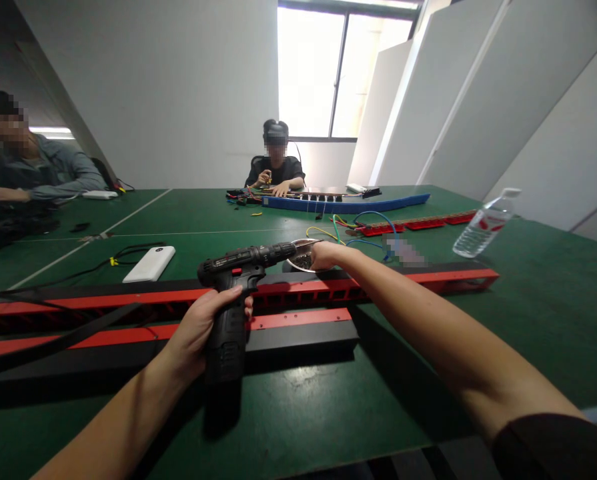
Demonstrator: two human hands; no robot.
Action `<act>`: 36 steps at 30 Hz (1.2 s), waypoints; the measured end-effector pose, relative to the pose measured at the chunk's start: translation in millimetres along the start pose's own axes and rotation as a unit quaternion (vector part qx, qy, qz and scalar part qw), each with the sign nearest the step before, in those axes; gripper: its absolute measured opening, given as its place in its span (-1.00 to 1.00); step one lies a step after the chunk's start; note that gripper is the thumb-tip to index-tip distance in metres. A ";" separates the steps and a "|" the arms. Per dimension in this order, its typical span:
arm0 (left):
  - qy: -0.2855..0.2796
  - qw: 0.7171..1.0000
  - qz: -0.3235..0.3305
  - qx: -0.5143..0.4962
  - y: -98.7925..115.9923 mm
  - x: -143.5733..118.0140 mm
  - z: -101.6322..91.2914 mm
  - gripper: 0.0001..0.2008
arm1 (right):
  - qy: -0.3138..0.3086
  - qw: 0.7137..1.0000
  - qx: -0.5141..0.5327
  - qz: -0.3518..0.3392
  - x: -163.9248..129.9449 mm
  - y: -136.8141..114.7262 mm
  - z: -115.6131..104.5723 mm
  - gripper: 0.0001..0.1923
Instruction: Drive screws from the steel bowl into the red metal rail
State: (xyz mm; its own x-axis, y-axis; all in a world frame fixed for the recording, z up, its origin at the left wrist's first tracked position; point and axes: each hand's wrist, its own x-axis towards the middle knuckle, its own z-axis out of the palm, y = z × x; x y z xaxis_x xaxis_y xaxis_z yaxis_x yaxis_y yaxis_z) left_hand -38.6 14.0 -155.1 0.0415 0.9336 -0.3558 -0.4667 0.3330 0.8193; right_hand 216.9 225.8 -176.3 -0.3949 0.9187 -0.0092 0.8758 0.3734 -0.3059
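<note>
My left hand is wrapped around the grip of a black cordless drill, its bit pointing right. My right hand reaches over a round metal bowl holding small dark pieces that look like screws. The fingers of that hand are bent down into the bowl, and their tips are hidden. Beneath the drill lie two long red-and-black bars: the farther bar runs across the table, and the nearer bar ends just right of the drill.
On the green table are a white power bank, a plastic water bottle, loose coloured wires, red strips and a long blue bar. One person sits opposite, another person at the left.
</note>
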 end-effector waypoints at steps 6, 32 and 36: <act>-0.002 1.000 0.005 0.009 0.1 0.3 0.6 -0.88 | 0.000 0.999 -0.028 0.045 -7.3 2.9 -9.9 -0.81; 0.006 0.997 0.032 0.064 -0.9 -1.6 -0.2 -0.88 | 0.221 0.841 0.493 0.037 -96.2 11.1 8.5 -0.60; -0.005 0.997 0.039 0.069 -1.8 -1.1 -1.0 -0.87 | 0.200 0.825 0.528 0.022 -101.8 12.9 9.0 -0.54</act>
State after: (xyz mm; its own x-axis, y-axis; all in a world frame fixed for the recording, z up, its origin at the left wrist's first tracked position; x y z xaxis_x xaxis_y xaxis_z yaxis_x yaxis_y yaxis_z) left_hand -38.7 12.2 -156.6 0.0191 0.9584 -0.2848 -0.3438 0.2738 0.8982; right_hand 265.9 135.9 -187.9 -0.0614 0.9761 0.2083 0.0730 0.2126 -0.9744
